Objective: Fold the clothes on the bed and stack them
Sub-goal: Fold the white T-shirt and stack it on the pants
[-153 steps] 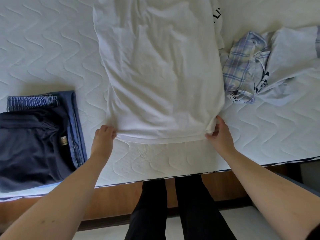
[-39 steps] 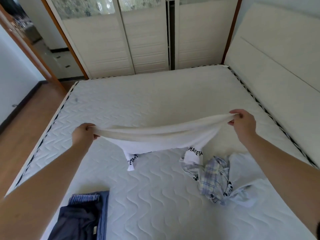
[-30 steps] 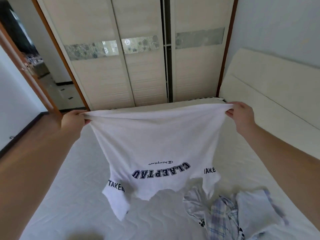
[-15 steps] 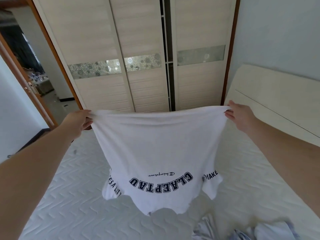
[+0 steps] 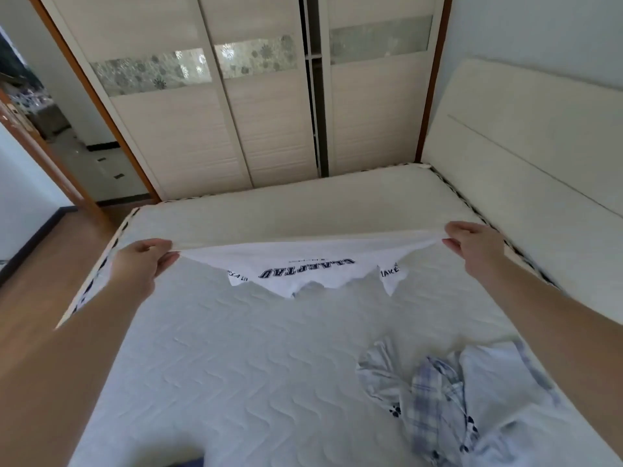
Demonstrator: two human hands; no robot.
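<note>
- Head view: left hand [image 5: 143,264] pinched one corner of the white T-shirt [image 5: 303,261]; thumb and fingers closed on the cloth edge.
- Right hand [image 5: 473,251] gripped the opposite corner, fingers curled over the hem.
- Shirt was stretched between the two hands, held up off the mattress [image 5: 253,365], over its far half. Stretched hem was uppermost; body, neck and sleeves sagged below it.
- Dark block lettering on the chest read upside down; sleeve ends also carried dark lettering, only partly legible.
- Lowest points of the shirt hung close to the quilted surface; could not tell whether they touched.
- Crumpled plaid garment [image 5: 438,409], blue and white checks with small dark paw prints, lay on the near right of the mattress, well apart from the shirt.
- Sliver of dark blue cloth [image 5: 188,462] showed at the bottom edge, near left.
- Headboard [image 5: 539,163] stood on the right; sliding wardrobe doors [image 5: 236,112] behind the far edge of the mattress; wooden floor [image 5: 50,264] to the left.
</note>
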